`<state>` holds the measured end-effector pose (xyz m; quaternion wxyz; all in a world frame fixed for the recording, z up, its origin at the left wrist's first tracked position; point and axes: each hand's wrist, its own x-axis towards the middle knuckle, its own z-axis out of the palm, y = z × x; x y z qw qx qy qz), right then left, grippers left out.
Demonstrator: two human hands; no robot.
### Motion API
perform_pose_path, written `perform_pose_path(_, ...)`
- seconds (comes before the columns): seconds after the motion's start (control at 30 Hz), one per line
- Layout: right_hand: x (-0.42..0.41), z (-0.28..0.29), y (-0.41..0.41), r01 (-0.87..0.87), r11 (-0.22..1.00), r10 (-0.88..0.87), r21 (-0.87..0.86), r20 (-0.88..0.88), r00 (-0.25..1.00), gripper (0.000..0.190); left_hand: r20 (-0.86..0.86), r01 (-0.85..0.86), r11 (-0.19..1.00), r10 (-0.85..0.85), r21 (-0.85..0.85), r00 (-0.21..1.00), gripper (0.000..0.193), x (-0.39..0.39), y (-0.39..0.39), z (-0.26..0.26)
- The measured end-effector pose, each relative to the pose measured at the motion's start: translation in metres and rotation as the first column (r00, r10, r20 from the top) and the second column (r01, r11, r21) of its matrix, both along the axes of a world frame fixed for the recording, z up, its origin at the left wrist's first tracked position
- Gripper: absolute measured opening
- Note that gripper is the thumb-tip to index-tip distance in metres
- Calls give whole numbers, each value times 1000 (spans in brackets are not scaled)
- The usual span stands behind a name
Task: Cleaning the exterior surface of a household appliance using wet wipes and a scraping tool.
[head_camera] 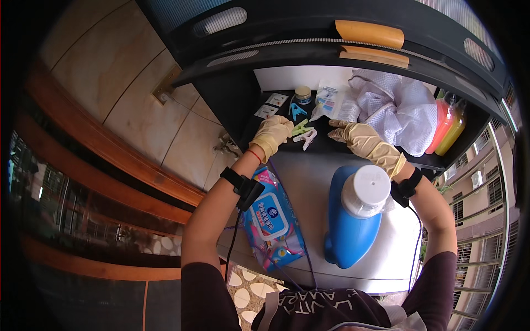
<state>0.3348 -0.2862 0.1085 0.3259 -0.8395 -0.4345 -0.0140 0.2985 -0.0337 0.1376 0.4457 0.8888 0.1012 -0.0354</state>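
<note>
Both of my hands wear cream-coloured gloves and reach into a black cabinet compartment. My left hand [272, 134] is curled beside a green clothes peg [301, 127] and a pale pink clothes peg [307, 138]; its fingertips are hidden, so any hold is unclear. A blue clothes peg [297, 111] lies just behind, near a small lidded jar [303, 95] and two small flat packets [276, 99]. My right hand [364, 142] extends its fingers over the compartment floor, with nothing visible in them, in front of a clear printed plastic bag [329, 101] and a white mesh cloth [397, 107].
On the silver top nearer me stand a blue bottle [354, 236] with a white cap and a pack of wet wipes [273, 223]. Pink and yellow bottles [449, 128] fill the compartment's right end. A raised cabinet flap [290, 53] overhangs it. A wall socket [165, 85] is at left.
</note>
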Motion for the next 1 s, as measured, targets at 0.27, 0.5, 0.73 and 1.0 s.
perform_pose_path(0.27, 116, -87, 26, 112, 992, -115, -65, -46, 992, 22, 165, -16, 1000, 20, -26, 986, 27, -57, 29, -3)
perform_pose_path(0.5, 20, -38, 44, -229, 972, 231, 57, -30, 973, 28, 112, -204, 960, 228, -190, 967, 24, -193, 73, 20)
perform_pose_path(0.73, -68, -31, -91, 297, 955, -296, 3, 51, 954, 33, 157, -252, 920, 308, -300, 938, 23, -245, 77, 26)
perform_pose_path(1.0, -88, -122, -125, 221, 925, -241, -309, -26, 970, 49, 254, -282, 914, 358, -291, 899, 20, -262, 67, 26)
